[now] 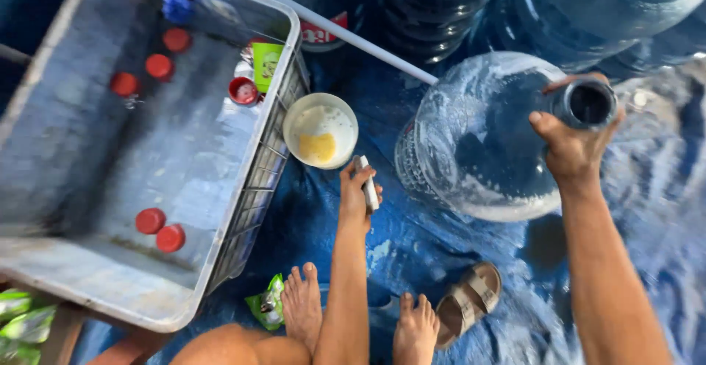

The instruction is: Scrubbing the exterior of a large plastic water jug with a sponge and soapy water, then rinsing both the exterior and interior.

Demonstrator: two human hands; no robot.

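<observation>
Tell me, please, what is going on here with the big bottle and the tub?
A person sits on a blue tarp, bare feet out. The right hand grips the neck of a big soapy water bottle lying on its side. The left hand holds a small white object, hard to identify, beside a white bowl with a yellow sponge. A grey tub of water with floating red caps stands to the left.
</observation>
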